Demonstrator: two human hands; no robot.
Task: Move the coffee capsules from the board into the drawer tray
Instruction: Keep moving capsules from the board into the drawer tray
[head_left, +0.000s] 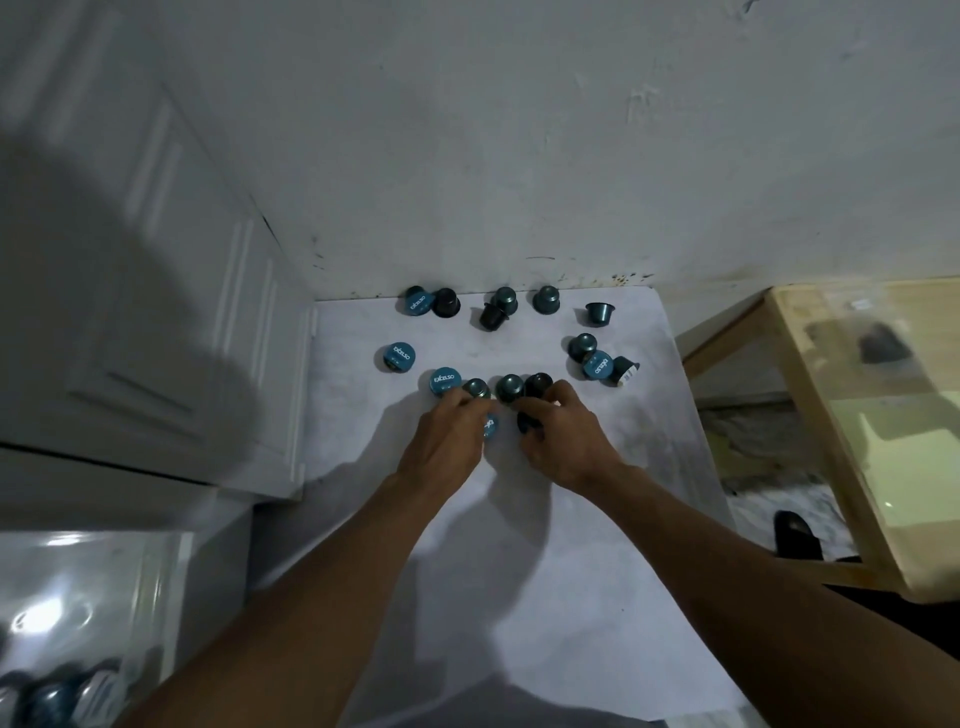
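Observation:
Several teal and dark coffee capsules lie scattered on the white board (519, 545), some upright, some on their sides, a few showing blue "Excelso" lids (399, 357). My left hand (447, 441) has its fingers curled over a blue-lidded capsule (490, 426), with its fingertips among the capsules in the near row (477, 388). My right hand (563, 441) grips a dark capsule (527, 422) and its fingers reach the dark capsule (538, 383) behind it. The drawer tray (78, 623) sits at the lower left, with several capsules (62, 691) inside.
A white panelled cabinet door (156, 312) stands to the left of the board, and a stained wall behind it. A wooden-framed glass table (857, 415) is at the right, with a dark sandal (797, 535) on the floor beside it.

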